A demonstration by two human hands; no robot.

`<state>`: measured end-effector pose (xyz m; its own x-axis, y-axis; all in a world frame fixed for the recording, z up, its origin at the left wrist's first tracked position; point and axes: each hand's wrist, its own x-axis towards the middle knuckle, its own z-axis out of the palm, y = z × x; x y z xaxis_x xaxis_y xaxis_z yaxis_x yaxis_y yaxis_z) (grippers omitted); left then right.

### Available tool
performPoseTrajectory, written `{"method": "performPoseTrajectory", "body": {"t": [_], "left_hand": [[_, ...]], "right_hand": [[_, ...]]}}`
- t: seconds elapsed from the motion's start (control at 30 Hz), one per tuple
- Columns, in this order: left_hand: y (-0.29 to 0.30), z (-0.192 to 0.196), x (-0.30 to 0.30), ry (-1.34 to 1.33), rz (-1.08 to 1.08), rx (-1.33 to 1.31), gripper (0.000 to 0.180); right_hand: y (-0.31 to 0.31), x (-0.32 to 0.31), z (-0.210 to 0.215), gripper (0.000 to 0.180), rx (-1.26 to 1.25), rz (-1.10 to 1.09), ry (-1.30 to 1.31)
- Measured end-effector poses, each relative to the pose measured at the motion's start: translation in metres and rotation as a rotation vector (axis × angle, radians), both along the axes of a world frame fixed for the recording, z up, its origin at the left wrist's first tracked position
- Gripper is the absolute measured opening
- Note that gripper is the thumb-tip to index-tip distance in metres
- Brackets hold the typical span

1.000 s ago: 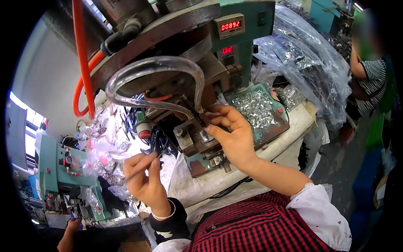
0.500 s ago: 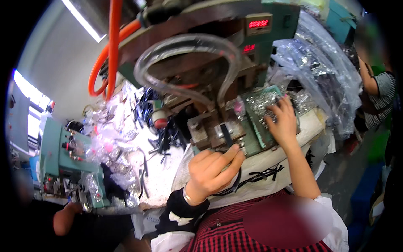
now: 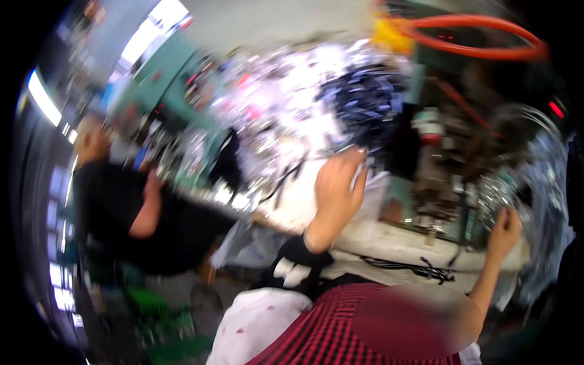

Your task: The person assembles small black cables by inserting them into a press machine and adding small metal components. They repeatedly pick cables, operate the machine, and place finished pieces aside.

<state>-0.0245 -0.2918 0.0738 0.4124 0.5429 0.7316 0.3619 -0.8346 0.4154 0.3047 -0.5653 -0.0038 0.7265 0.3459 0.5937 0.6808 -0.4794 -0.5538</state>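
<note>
My left hand (image 3: 338, 190) is stretched over the white work surface with fingers extended and thumb apart. Its fingertips are at the near edge of a heap of dark strips (image 3: 365, 100), and I see nothing in its grasp. To the right, my right hand (image 3: 504, 236) is beside a pile of small shiny metal parts (image 3: 496, 190). Its fingertips are drawn together; blur hides whatever is between them. Between my hands stands the machine's metal fixture (image 3: 435, 185), with a red-and-white knob-like piece (image 3: 430, 129) at its left. Motion smears much of the picture.
An orange hose (image 3: 477, 21) loops over the machine. Clear plastic bags (image 3: 261, 155) cover the table's left part, by a green machine (image 3: 167, 73). A person in black (image 3: 131, 204) sits at the left. Loose black strips (image 3: 420, 267) lie along the front edge.
The view has swung left. My left hand has left the black strip at the fixture and moved to the dark heap. My right hand has drawn back from the metal parts, its fingers closing together.
</note>
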Motion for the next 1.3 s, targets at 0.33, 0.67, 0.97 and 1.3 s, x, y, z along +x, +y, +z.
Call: {"method": "performPoseTrajectory", "body": {"t": [0.33,0.67,0.97,1.3], "left_hand": [[0.106,-0.107,-0.042,0.495,0.391,0.076,0.004],[0.088,-0.065,-0.081,0.613,0.125,-0.224,0.020],[0.083,-0.052,-0.084,0.574,0.073,-0.550,0.035],[-0.037,0.060,0.005,-0.430,-0.387,-0.300,0.004]], "right_hand": [[0.027,-0.005,0.007,0.021,0.112,0.178,0.180],[0.018,-0.081,0.083,0.015,0.315,0.213,0.266],[0.104,-0.123,0.106,0.025,0.635,0.431,0.501],[0.095,-0.146,0.139,0.045,0.632,0.550,0.875]]}}
